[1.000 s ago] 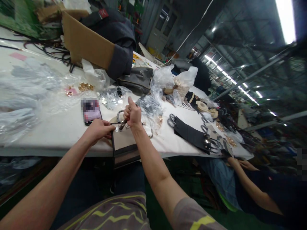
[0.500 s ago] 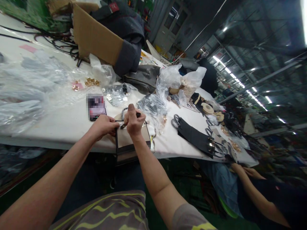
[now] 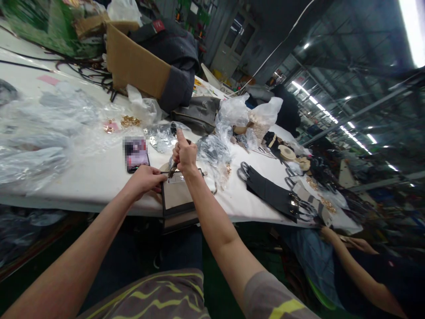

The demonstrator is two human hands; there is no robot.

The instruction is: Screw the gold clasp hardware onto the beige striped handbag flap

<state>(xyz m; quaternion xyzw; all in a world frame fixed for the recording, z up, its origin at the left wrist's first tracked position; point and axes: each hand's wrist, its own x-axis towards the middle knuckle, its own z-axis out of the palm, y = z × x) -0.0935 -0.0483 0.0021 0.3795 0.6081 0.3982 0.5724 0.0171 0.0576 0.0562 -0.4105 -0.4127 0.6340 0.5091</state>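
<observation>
The right hand (image 3: pixel 184 155) was clenched around a slim dark-handled metal tool (image 3: pixel 173 168), thumb pointing up, with the tool's tip angled down onto the top edge of a small beige handbag with dark trim (image 3: pixel 177 195). The left hand (image 3: pixel 145 178) gripped that bag's left upper corner, fingers curled over its rim. The bag lay at the near edge of the white worktable (image 3: pixel 83 181), its lower part hanging over the edge. Just left of the hands sat a phone (image 3: pixel 136 154); beyond it lay crumpled clear plastic bags (image 3: pixel 40 133) and small gold fittings (image 3: pixel 131 120). To the right rested a black strap piece with metal rings (image 3: pixel 272 192), and a co-worker's forearm (image 3: pixel 358 266) showed past the right near corner.
</observation>
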